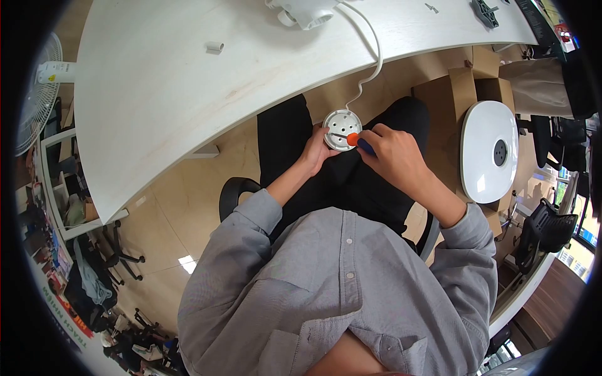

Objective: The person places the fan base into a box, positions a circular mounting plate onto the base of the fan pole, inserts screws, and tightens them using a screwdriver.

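Over my lap, my left hand [316,152] grips the rim of a round white plastic part [342,119] with several dark holes in its face. A white cord [379,57] runs from this part up to a white plastic housing [308,14] at the table's far edge of view. Closed around a screwdriver [353,139] with an orange and blue handle is my right hand [395,155]. The screwdriver's shaft lies across the face of the round part; whether its tip sits in a screw is too small to tell.
On the white table [163,94] lie a short grey-white tube [214,47], small screws [431,8] and a dark grey bracket [486,14]. To my right, a white oval base [489,153] rests on an open cardboard box [439,100]. A fan [41,94] stands at left.
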### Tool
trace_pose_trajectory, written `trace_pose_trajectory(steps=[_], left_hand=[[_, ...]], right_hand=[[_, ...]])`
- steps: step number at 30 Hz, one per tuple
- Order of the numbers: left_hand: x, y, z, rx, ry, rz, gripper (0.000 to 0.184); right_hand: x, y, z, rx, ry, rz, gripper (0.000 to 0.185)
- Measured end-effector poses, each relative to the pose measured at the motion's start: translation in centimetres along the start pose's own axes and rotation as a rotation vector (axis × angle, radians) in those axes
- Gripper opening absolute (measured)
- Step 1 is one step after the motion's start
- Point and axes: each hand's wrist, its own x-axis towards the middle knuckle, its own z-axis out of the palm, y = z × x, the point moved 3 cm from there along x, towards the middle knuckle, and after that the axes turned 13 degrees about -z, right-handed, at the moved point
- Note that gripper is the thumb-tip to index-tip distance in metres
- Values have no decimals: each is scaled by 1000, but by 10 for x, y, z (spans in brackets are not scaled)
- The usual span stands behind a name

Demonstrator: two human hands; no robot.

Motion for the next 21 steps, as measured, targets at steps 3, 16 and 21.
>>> trace_pose_trajectory(steps=[3, 16, 21], left_hand=[[0, -1, 0, 27, 16, 8, 43], [-1, 1, 1, 0, 7, 8, 43], [2, -1, 0, 26, -18, 21, 40]], right_hand=[[3, 2, -2, 19, 43, -8, 19], [14, 4, -23, 172, 124, -165, 29], [17, 5, -24, 146, 17, -143, 34]])
